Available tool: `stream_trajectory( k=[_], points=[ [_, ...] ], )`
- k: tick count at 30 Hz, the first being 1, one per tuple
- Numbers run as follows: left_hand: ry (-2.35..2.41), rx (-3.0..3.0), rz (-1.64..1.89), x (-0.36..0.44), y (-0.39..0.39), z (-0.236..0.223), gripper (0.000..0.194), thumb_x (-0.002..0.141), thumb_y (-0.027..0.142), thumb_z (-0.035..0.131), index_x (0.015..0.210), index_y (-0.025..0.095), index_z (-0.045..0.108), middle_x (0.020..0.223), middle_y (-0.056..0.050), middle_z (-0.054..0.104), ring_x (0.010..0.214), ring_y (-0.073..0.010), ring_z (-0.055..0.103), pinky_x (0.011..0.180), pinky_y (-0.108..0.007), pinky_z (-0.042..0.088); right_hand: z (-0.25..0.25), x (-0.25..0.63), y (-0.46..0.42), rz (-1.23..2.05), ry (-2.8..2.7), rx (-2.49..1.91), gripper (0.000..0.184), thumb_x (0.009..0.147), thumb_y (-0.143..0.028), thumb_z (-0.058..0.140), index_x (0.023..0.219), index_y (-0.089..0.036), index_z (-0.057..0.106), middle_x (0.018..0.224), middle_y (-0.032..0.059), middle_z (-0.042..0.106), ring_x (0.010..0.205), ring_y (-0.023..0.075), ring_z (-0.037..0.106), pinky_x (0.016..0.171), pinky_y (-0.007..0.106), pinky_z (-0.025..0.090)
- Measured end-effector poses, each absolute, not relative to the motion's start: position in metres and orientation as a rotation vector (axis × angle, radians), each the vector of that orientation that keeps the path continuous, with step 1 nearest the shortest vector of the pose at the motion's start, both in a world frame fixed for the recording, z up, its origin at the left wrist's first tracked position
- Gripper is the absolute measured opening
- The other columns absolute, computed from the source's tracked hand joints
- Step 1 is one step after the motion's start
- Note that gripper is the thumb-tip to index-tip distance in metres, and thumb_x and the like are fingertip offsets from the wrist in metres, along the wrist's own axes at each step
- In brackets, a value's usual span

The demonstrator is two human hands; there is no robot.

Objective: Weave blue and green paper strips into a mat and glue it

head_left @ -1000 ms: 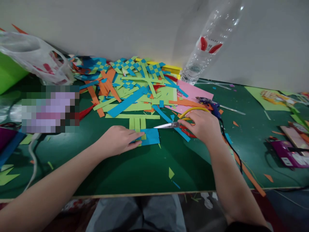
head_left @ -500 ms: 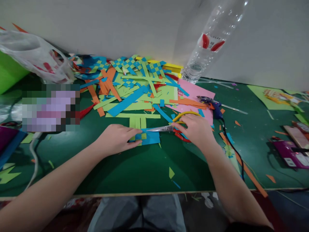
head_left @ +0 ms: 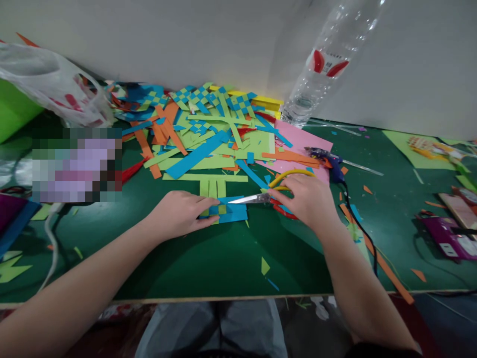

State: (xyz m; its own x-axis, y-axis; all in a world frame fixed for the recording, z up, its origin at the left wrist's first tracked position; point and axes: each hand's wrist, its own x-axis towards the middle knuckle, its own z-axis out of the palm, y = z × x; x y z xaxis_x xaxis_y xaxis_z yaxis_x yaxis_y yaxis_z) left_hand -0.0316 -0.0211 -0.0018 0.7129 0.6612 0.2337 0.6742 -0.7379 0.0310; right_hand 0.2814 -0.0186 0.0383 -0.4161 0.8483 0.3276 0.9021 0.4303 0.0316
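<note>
Head view: a woven piece of green and blue paper point(head_left: 223, 210) lay flat on the green counter point(head_left: 223, 271), between the two hands, its green strips pointing toward the wall point(head_left: 186, 40). The left hand point(head_left: 177, 214) rested on its left part, thumb and forefinger apart on the paper. The right hand point(head_left: 307, 199) was closed round the yellow and red handles of the scissors point(head_left: 251, 199), whose tip was over the blue paper; whether it touched could not be told. Just beyond the woven piece, a loose green strip point(head_left: 204, 177) lay crosswise, and behind it a heap of paper strips point(head_left: 212, 129) crowded the space up to the wall. A pink sheet point(head_left: 294, 136) lay partly under orange paper, with a blue glue gun point(head_left: 336, 171) near the right hand and its black cord running down past the right forearm. A clear bottle point(head_left: 316, 74) leaned at the back. Leftward were a plastic bag point(head_left: 63, 89), a red tassel point(head_left: 134, 171) and a pixelated object point(head_left: 78, 166). Rightward, a purple case point(head_left: 441, 236) sat well apart, while a green scrap point(head_left: 265, 266) lay near the front edge.
</note>
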Motion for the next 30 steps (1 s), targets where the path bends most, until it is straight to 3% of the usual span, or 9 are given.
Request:
stream_trajectory(
  k=[12, 20, 23, 28, 30],
  points=[
    [-1.020, -2.822, -0.351, -0.032, -0.021, 0.000, 0.039, 0.097, 0.050, 0.045, 0.105, 0.022, 0.070, 0.068, -0.002, 0.072, 0.057, -0.0183, 0.067, 0.050, -0.028, 0.039, 0.049, 0.301, -0.018, -0.279, -2.269, -1.668, 0.032, 0.088, -0.049, 0.062, 0.080, -0.019, 0.071, 0.081, 0.0048, 0.074, 0.079, 0.0221, 0.068, 0.061, 0.031, 0.041],
    [-0.997, -2.603, -0.511, -0.034, -0.020, 0.006, 0.027, 0.098, 0.035, 0.046, 0.103, 0.021, 0.069, 0.077, -0.002, 0.076, 0.056, -0.0182, 0.066, 0.053, -0.031, 0.043, 0.031, 0.293, -0.011, -0.235, -2.006, -1.764, 0.030, 0.095, -0.042, 0.054, 0.086, -0.018, 0.070, 0.089, 0.0079, 0.075, 0.084, 0.0225, 0.069, 0.064, 0.030, 0.044],
    [-1.161, -2.556, -0.534, -0.037, -0.018, 0.006, 0.025, 0.097, 0.032, 0.047, 0.104, 0.021, 0.069, 0.088, -0.004, 0.077, 0.066, -0.0195, 0.069, 0.058, -0.032, 0.046, 0.023, 0.295, -0.008, -0.189, -2.075, -1.841, 0.025, 0.094, -0.037, 0.055, 0.093, -0.017, 0.071, 0.096, 0.0099, 0.075, 0.090, 0.0256, 0.068, 0.067, 0.033, 0.045],
    [-1.385, -2.550, -0.466, -0.041, -0.012, 0.005, 0.034, 0.099, 0.035, 0.043, 0.116, 0.016, 0.064, 0.104, -0.012, 0.071, 0.098, -0.0286, 0.067, 0.078, -0.040, 0.050, 0.023, 0.301, -0.007, -0.299, -2.048, -1.990, 0.028, 0.092, -0.041, 0.054, 0.094, -0.018, 0.069, 0.088, 0.0100, 0.075, 0.071, 0.0251, 0.065, 0.055, 0.033, 0.039],
    [-1.408, -2.572, -0.421, -0.040, -0.010, 0.005, 0.038, 0.099, 0.037, 0.041, 0.120, 0.013, 0.062, 0.108, -0.014, 0.069, 0.102, -0.0306, 0.064, 0.081, -0.043, 0.049, 0.028, 0.298, -0.010, -0.373, -2.005, -1.912, 0.028, 0.093, -0.040, 0.050, 0.095, -0.017, 0.068, 0.088, 0.0100, 0.074, 0.075, 0.0253, 0.066, 0.058, 0.033, 0.040]
  ],
)
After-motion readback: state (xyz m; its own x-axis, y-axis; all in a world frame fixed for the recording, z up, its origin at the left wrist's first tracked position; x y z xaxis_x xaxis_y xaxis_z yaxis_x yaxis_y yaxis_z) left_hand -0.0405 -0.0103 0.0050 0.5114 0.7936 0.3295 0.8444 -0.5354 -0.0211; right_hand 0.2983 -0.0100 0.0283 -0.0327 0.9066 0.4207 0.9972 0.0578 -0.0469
